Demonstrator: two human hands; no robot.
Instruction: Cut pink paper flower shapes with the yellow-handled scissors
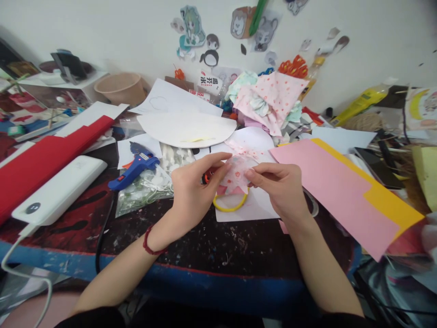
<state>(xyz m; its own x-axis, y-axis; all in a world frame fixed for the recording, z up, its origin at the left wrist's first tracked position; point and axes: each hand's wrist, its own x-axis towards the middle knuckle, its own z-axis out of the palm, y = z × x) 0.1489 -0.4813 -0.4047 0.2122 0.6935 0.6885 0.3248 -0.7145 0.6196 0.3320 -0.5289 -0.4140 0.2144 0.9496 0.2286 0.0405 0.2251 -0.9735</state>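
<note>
Between my two hands, just above the table, is a small piece of pale pink fabric (235, 175) with red spots. My left hand (196, 184) pinches its left edge between thumb and fingers, a dark red bracelet on that wrist. On the opposite edge, my right hand (278, 184) pinches the same piece. Below the fabric, a yellow ring (228, 209) lies partly over a white sheet (262, 207); its upper part is hidden. Something orange and black shows beside my left fingers, too covered to name.
A blue glue gun (136, 169) rests on a clear plastic bag (145, 193) to the left, near a white power bank (61, 191) with a cable. Pink card (336, 187) lies at right. Crumpled spotted fabric (269, 98) is piled behind. The table's blue edge (191, 278) runs in front.
</note>
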